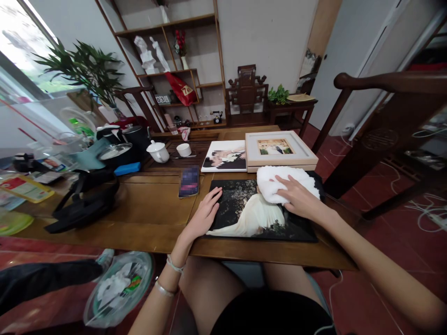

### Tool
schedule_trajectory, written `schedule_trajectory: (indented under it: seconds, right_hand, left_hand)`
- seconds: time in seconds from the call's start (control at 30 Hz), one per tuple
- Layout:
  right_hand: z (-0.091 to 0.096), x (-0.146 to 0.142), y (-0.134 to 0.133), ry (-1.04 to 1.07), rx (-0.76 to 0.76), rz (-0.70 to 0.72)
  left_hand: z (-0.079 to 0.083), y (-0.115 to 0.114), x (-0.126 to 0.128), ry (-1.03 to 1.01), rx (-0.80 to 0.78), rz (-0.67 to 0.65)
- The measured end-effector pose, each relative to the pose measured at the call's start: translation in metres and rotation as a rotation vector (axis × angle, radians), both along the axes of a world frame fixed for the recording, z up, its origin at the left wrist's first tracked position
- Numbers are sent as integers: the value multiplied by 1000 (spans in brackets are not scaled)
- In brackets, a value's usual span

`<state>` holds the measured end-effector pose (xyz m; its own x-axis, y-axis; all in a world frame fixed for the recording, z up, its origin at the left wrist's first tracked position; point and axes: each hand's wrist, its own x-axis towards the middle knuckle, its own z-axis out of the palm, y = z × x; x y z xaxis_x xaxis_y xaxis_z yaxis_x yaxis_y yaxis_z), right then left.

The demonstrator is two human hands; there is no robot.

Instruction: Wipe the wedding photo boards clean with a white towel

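A dark photo panel [230, 204] with a figure in a pale gown lies flat near the table's front edge. My left hand [206, 211] rests on its left edge, fingers stretched out and holding nothing. On the panel's upper right part sits a folded white towel [268, 179], which covers that part of the picture. My right hand [296, 195] grips and presses the towel from above; its thumb side is partly hidden. Just behind the panel are a white-bordered photo print [223, 156] and a pale framed picture [303, 151], lying side by side.
A phone [189, 182] lies left of the panel. Farther left are a black bag [87, 200], a blue block [127, 168], a white teapot [158, 151] and a cup [183, 149]. A lined trash bin [139, 288] stands below the table. A wooden chair [387, 111] is at the right.
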<state>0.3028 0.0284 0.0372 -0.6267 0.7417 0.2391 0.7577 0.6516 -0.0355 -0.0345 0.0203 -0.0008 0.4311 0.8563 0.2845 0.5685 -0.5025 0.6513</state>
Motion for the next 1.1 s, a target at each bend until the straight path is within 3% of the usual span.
schedule_trajectory:
  seconds: [0.1,0.23,0.3,0.37,0.6,0.7,0.87,0.93,1.0,1.1]
  right_hand:
    - [4,-9,-34,9,-31,68]
    - [12,-22,-96,52,-75,259]
    - [14,-22,-108,76,-93,311]
    - [13,-17,-100,90,-88,283]
    - [1,0,-8,75,16,30]
    - [1,-15,-15,49,3,33]
    - [2,-50,-83,61,-107,230]
    - [3,-53,-96,87,-145,288]
    - [3,-47,-89,106,-152,266]
    - [4,-26,-50,129,-82,93]
  left_hand:
    - [0,-1,1,1,11,6]
    - [1,-1,2,16,7,19]
    - [0,-1,1,15,-1,21]
    - [-1,0,1,8,0,15]
    - [3,-1,2,10,-3,1]
    - [3,-1,2,19,-10,6]
    - [0,-1,1,22,0,5]
    - [-1,0,1,19,1,5]
    - [-1,0,0,14,5,1]
    - [0,0,1,11,9,-2]
